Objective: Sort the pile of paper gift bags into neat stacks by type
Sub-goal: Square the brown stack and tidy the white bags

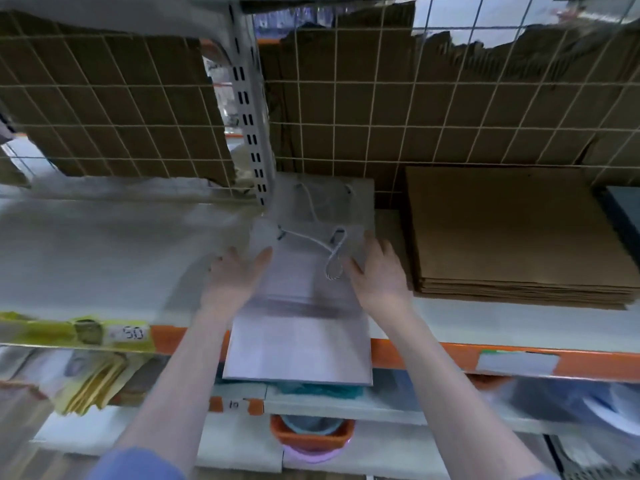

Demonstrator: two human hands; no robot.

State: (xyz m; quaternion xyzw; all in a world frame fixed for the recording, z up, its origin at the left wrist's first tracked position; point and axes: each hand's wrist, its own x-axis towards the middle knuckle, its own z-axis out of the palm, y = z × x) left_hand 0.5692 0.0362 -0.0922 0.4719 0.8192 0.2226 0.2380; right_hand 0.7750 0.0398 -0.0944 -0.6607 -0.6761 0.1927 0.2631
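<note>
Between the two hands lies a flat pale-lilac paper gift bag with twisted white cord handles [298,317], resting on the white shelf board [104,258], its bottom end hanging out past the orange front rail [433,356]. The left hand [235,275] lies with straight fingers against the bag's left edge; the right hand [381,271] lies the same way at the right edge. Neither curls round the paper, so both look spread and pressing only.

The step in hand seems to be squaring this bag onto the white gift bag with cord handles [329,202] just beyond the fingertips. To do it well, both palms should push evenly so the bag slides straight back without skewing, and the loose cord loop [334,258] beside the right thumb should be tucked flat first so it does not bunch.

Just right of the right hand sits a neat stack of flat brown kraft paper bags [512,237]; drifting that way would nudge its edge. Left of the left hand the shelf board offers open room. Beyond both hands the wire grid back panel [415,116] and grey slotted upright [249,116] stop any further travel.
</note>
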